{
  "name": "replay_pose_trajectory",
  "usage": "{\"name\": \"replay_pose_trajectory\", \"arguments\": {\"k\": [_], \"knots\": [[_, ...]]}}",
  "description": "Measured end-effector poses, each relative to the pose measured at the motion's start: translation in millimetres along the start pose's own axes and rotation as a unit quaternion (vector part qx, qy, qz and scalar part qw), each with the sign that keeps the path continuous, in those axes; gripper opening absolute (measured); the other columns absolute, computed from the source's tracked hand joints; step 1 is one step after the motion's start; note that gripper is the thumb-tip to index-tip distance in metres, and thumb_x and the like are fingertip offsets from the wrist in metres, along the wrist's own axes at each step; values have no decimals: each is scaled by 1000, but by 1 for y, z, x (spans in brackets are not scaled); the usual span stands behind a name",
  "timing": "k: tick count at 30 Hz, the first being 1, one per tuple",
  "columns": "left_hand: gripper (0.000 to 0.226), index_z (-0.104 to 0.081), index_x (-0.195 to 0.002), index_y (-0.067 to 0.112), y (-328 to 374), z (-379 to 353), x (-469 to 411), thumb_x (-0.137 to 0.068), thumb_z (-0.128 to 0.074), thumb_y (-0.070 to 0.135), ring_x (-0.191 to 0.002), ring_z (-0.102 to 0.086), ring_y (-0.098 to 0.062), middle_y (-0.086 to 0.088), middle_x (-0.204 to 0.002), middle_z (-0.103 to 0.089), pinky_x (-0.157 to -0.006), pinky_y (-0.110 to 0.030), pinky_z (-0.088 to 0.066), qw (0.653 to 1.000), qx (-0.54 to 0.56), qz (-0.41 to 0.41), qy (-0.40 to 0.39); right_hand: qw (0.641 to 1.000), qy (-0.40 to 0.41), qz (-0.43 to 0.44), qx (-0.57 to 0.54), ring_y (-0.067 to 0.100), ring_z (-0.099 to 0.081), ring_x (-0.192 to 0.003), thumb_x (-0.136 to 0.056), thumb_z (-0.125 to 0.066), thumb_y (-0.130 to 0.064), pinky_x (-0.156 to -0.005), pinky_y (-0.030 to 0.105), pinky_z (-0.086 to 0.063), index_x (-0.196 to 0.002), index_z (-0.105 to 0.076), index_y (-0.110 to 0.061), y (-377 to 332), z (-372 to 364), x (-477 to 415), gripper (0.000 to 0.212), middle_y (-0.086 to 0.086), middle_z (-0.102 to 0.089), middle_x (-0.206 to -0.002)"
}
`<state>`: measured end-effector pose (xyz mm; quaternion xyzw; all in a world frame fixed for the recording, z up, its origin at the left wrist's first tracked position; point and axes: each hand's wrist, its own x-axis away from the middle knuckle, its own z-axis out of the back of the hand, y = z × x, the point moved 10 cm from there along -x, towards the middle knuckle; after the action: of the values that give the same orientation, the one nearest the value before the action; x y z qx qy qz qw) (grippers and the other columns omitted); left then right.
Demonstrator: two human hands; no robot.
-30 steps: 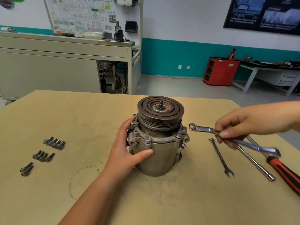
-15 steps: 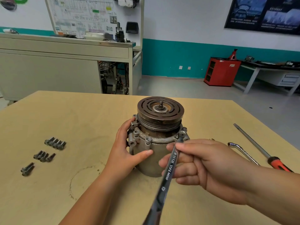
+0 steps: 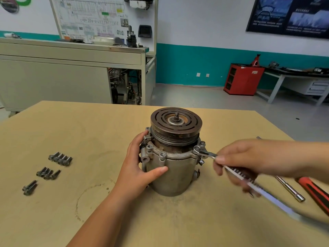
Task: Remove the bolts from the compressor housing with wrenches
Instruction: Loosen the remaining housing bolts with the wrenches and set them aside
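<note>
The metal compressor housing (image 3: 175,172) stands upright mid-table, its dark pulley on top. My left hand (image 3: 140,166) grips its left side, thumb across the front. My right hand (image 3: 249,161) holds a silver wrench (image 3: 206,154) whose ring end sits on a bolt (image 3: 196,148) at the flange's right side. The wrench's handle runs down to the right and is blurred. Another bolt (image 3: 162,155) shows at the flange front.
Several loose bolts (image 3: 60,158) lie in three groups on the wooden table (image 3: 89,132) at left. A socket bar (image 3: 290,190) and a red-handled screwdriver (image 3: 315,193) lie at right. A grey workbench and a red cabinet stand behind.
My right hand picked the wrench up at the right, brought it in front of the housing, then swung out right; its ring end now sits on the right flange bolt. The left hand kept still.
</note>
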<state>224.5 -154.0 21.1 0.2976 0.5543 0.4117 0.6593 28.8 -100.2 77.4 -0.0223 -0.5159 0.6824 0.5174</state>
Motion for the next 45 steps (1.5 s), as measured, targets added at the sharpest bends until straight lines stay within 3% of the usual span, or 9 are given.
{"name": "replay_pose_trajectory", "arguments": {"k": [4,7,12,17,21,24,29,37,45], "knots": [[91,-32,-136,48,0,1,0,-57,-77,53,-129,-44,0,11,-145,-41,-94,-6,-37,1000,-2,0,4,952,92,2,293,2,-50,-58,-65,-40,-70,-64,22,-45,-75,-64,-40,-9,63,-9,40,-14,-54,-62],[91,-32,-136,48,1,0,0,-57,-77,53,-130,-43,-2,11,-145,-41,-95,-6,-37,1000,-2,-2,3,927,116,49,353,-4,-54,-77,-65,-37,-72,-74,21,-44,-80,-62,-49,-19,77,-20,37,-19,-61,-79],[91,-32,-136,48,0,1,0,-56,-77,52,-129,-44,-1,11,-144,-42,-94,-6,-37,1000,2,0,3,955,83,49,279,-1,-60,-75,-71,-43,-67,-76,22,-44,-82,-63,-47,0,80,-4,30,-16,-65,-78],[91,-32,-135,50,0,0,-1,-56,-77,54,-130,-43,-1,12,-145,-41,-99,-11,-38,1000,2,3,1,995,-31,91,2,23,-70,-86,-84,-50,-33,-76,23,-52,-93,-59,-14,12,13,7,23,8,-73,-88],[91,-32,-136,48,0,0,0,-56,-77,53,-131,-43,-4,10,-145,-41,-100,-12,-38,1000,4,5,1,951,36,128,-280,29,-72,-78,-71,-53,-28,-67,26,-58,-90,-54,-6,-6,-29,9,29,19,-73,-82],[94,-32,-139,42,0,0,0,-57,-77,53,-131,-44,-7,6,-145,-42,-104,-20,-39,1000,3,3,-1,918,63,133,-368,28,-72,-65,-72,-52,-27,-56,27,-57,-92,-55,-3,-23,-43,7,31,20,-72,-75],[95,-33,-140,39,1,0,0,-58,-78,52,-131,-45,-9,5,-143,-44,-102,-18,-39,1000,3,2,-3,922,113,91,-360,23,-68,-51,-99,-37,-19,-43,21,-50,-96,-51,-6,-13,-41,-11,19,13,-70,-64],[93,-32,-138,45,2,0,1,-57,-77,53,-131,-44,-7,7,-145,-42,-104,-24,-39,1000,4,7,-4,941,106,49,-318,23,-67,-48,-97,-41,-21,-37,20,-47,-99,-51,-5,-4,-34,-7,19,13,-68,-60],[93,-32,-138,44,2,-1,1,-57,-77,53,-130,-44,-4,10,-145,-41,-104,-22,-40,1000,3,10,-6,993,10,-35,-113,23,-66,-47,-97,-41,-30,-42,20,-49,-89,-57,-9,1,-10,-5,27,9,-65,-57]]}}
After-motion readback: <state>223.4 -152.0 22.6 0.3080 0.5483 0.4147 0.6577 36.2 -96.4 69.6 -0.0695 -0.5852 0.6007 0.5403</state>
